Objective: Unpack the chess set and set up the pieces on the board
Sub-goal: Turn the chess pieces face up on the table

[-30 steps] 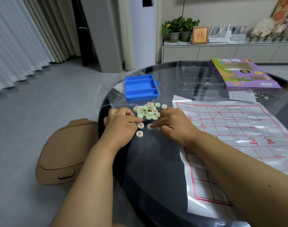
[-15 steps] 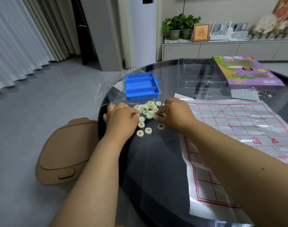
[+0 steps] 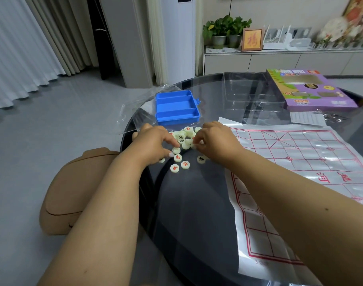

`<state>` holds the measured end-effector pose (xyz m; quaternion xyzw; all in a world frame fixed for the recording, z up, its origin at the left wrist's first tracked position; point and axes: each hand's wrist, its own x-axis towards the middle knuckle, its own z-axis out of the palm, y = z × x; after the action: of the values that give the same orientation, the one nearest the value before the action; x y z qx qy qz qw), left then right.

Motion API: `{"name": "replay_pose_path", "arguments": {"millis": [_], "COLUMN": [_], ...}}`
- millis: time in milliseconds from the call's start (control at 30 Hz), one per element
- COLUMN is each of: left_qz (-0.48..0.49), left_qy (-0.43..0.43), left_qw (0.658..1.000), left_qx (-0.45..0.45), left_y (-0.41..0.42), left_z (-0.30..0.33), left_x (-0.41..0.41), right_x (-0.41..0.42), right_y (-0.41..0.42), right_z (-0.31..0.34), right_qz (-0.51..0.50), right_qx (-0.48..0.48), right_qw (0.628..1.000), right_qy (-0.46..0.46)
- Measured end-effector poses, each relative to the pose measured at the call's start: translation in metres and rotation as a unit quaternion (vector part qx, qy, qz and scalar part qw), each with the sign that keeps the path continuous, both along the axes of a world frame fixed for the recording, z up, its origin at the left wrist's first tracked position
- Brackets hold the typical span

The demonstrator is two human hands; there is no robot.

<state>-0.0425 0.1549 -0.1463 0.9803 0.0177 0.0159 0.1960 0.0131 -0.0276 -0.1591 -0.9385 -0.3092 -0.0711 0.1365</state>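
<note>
A pile of pale round chess pieces [image 3: 185,136] with red or black characters lies on the dark glass table [image 3: 193,213], just in front of the blue tray [image 3: 176,108]. Several pieces lie apart nearer me: three red-marked ones [image 3: 177,157] and a black-marked one [image 3: 201,159]. My left hand [image 3: 153,143] curls over the pile's left side, thumb and forefinger around a piece [image 3: 176,150]. My right hand [image 3: 215,141] pinches a piece at the pile's right edge. The clear board sheet with a red grid [image 3: 300,162] lies to the right, with no pieces on it.
A purple game box [image 3: 312,89] and a clear plastic insert [image 3: 248,93] lie at the table's far side, with a paper slip [image 3: 306,118] and crumpled clear wrap [image 3: 135,108] nearby. A brown seat [image 3: 73,193] stands by the table's left edge.
Both hands have moved up into the pile. More pieces now lie apart on the near side, including the black-marked one by my right hand.
</note>
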Motion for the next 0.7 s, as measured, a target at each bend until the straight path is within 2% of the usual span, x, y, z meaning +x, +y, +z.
{"name": "replay_pose_path", "arguments": {"millis": [233,400,533,700], "left_qz": [-0.006,0.015,0.042,0.071], "left_qy": [-0.032,-0.019,-0.015,-0.023], "left_qw": [0.999,1.000,0.998,0.996], "left_qx": [-0.015,0.006,0.041,0.043], "left_y": [-0.001,-0.001,0.001,-0.001], "left_z": [-0.005,-0.011,-0.009,-0.007], "left_x": [0.006,0.010,0.013,0.013], "right_x": [-0.001,-0.002,-0.005,-0.011], "right_y": [-0.001,-0.003,-0.005,-0.007], "right_z": [-0.001,0.000,0.001,-0.002], "right_qz": [0.019,0.016,0.021,0.048], "right_qx": [0.017,0.045,0.047,0.056], "right_qw": [0.999,0.999,0.997,0.994], "right_qy": [0.034,0.026,0.051,0.085]}}
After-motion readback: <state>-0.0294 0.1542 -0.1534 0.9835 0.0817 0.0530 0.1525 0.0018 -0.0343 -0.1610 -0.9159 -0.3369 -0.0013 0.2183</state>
